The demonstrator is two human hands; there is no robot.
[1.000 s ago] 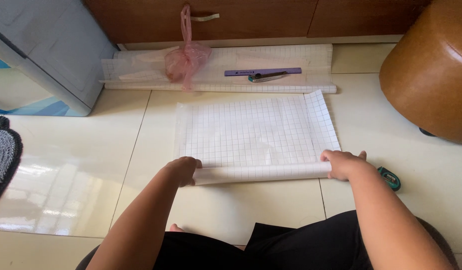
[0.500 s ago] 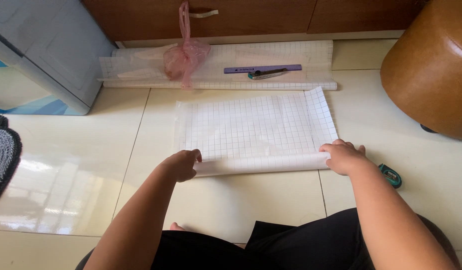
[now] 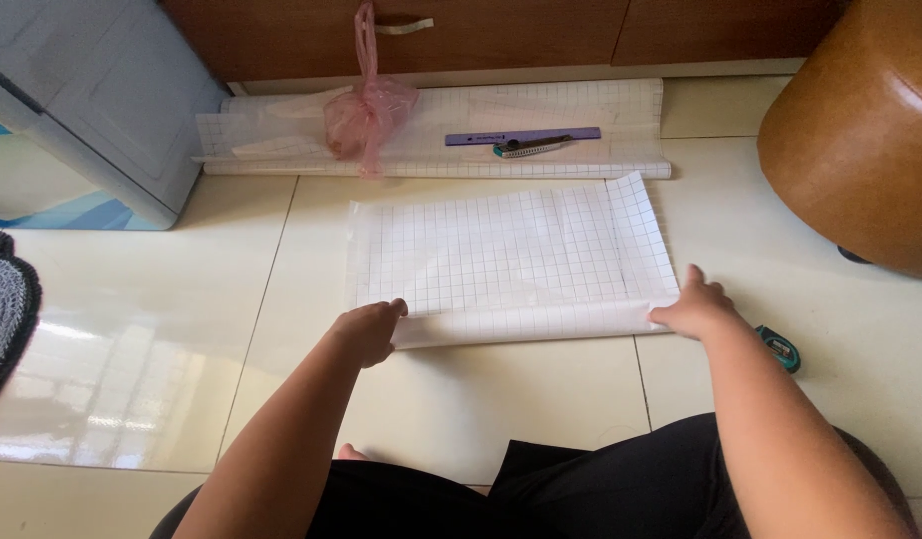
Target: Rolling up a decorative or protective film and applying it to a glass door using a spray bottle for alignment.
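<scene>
— Head view: gridded sheet (image 3: 511,255) flat on the floor (image 3: 142,329), near edge curled into a roll. Left hand (image 3: 369,330) curled onto that roll's left end, right hand (image 3: 692,309) pressing the right end.

— Rolling stage, looks like. Calling for even pressure both ends, else skewing.

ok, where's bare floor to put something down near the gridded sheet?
Bare cream floor tile lies left of the white gridded sheet, between the blue cabinet and dark mat. More lies below the sheet's roll, between left hand and right hand. Crowded: far strip with pink bag, purple ruler.
</scene>
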